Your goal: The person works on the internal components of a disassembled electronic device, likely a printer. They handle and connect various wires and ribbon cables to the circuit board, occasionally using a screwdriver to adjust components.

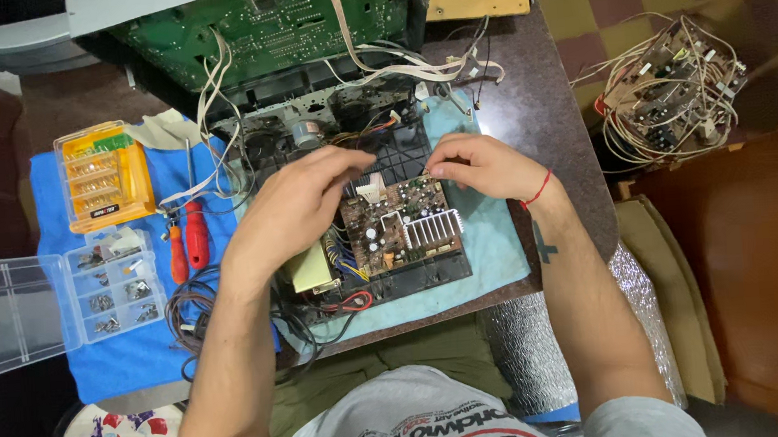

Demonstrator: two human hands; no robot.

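Head view: two hands, left (pixel 292 207) and right (pixel 486 166), pinch one circuit board (pixel 399 227) (fingers narrowed).

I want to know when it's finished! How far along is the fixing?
Done: the black device is opened, its big green circuit board tipped up. In hand: the left hand and right hand touch the small brown circuit board. Left: loose wires hang out and nothing is closed up.
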